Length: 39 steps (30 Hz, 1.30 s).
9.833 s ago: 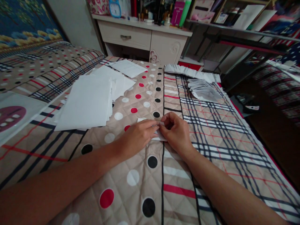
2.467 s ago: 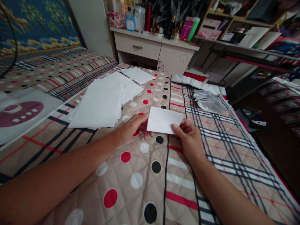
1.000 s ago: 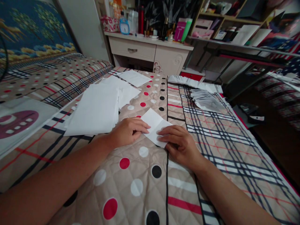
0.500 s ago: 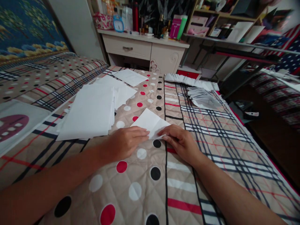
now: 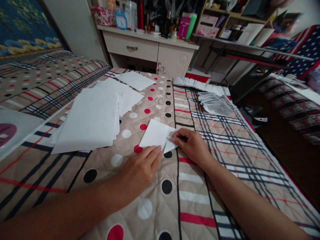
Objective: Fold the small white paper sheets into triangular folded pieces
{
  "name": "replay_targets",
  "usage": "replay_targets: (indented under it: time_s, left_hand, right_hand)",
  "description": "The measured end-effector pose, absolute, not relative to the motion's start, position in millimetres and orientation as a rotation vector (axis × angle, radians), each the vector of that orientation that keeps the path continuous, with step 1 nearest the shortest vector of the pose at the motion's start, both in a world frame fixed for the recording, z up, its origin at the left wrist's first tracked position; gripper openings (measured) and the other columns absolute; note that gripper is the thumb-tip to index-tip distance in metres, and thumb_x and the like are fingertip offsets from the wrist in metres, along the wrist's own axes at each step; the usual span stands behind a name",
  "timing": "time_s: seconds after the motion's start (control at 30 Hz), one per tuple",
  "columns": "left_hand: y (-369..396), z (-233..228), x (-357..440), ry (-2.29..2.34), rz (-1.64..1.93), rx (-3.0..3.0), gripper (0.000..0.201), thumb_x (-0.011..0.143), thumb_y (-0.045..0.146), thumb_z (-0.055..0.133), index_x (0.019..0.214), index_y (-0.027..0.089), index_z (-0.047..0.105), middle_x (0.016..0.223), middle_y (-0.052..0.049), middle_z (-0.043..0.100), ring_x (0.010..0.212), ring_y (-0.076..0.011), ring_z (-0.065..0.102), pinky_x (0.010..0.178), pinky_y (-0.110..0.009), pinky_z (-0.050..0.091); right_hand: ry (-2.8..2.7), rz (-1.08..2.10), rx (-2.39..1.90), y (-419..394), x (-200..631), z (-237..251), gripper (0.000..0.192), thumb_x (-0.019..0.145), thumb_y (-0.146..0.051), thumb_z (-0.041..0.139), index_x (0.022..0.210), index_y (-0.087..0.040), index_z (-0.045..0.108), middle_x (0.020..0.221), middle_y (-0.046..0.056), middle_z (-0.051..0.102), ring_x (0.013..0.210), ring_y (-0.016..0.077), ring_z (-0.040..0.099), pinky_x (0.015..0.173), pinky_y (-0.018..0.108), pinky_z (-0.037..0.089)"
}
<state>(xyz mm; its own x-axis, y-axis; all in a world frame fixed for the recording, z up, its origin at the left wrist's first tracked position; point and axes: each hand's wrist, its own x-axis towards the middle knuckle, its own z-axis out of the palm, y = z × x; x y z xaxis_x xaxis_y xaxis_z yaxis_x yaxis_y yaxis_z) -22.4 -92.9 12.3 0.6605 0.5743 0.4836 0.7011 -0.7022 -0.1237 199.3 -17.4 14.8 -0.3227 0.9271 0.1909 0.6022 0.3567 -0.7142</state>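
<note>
A small sheet of white paper (image 5: 155, 133), with a crease across it, lies on the patterned bedspread in front of me. My right hand (image 5: 188, 141) pinches a corner of the sheet between thumb and forefinger, and that corner is lifted and folded over toward the middle. At the sheet's lower left edge, my left hand (image 5: 145, 165) rests flat with fingers stretched out, its fingertips touching the paper. Part of the sheet's right side is hidden behind my right hand.
A tall stack of white paper sheets (image 5: 86, 116) lies to the left, with a separate flat pile (image 5: 136, 80) behind it. Folded white paper pieces (image 5: 213, 104) and a long row of them (image 5: 200, 84) sit at the right. A white dresser (image 5: 132, 46) stands beyond the bed.
My right hand has lifted the sheet's corner and folded it inward. My left hand has moved slightly down along the near edge. The view has shifted a little.
</note>
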Motion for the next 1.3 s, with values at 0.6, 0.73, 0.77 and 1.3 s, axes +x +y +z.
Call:
replay_targets:
  time_s: [0.6,0.73,0.77,1.3]
  left_hand:
    - [-97,2,-19,-0.982,-0.715,-2.573,0.033,0.094,0.006,0.036,0.113,0.002,0.062,0.121,-0.017,0.06,0.116,-0.0247,0.057,0.098,-0.034,0.054]
    - [-96,11,-21,-0.942,-0.644,-2.595,0.034,0.094,0.004,0.035,0.112,0.001,0.063,0.118,-0.018,0.061,0.114,-0.023,0.058,0.097,-0.033,0.056]
    - [-96,13,-23,-0.928,-0.609,-2.622,0.034,0.093,0.003,0.036,0.113,0.0,0.063,0.119,-0.017,0.061,0.115,-0.0229,0.058,0.097,-0.032,0.056]
    - [-87,20,-32,-1.026,-0.94,-2.883,0.025,0.088,0.002,0.051,0.109,0.007,0.063,0.113,-0.008,0.063,0.105,-0.0197,0.058,0.093,-0.035,0.057]
  right_hand:
    - [-1.897,0.632,-1.392,-18,188,13,0.009,0.079,-0.019,0.071,0.085,-0.017,0.065,0.079,-0.001,0.065,0.071,0.0132,0.059,0.063,0.024,0.042]
    - [-1.898,0.635,-1.371,-18,187,12,0.008,0.079,-0.018,0.071,0.084,-0.017,0.064,0.08,-0.002,0.065,0.071,0.0121,0.059,0.065,0.023,0.042]
    - [-1.899,0.632,-1.375,-18,187,12,0.008,0.079,-0.017,0.071,0.084,-0.017,0.064,0.079,-0.002,0.065,0.071,0.0119,0.059,0.065,0.023,0.042]
    - [-2.006,0.506,-1.408,-18,186,14,0.009,0.079,-0.015,0.073,0.085,-0.017,0.066,0.08,-0.002,0.066,0.072,0.0123,0.06,0.066,0.023,0.04]
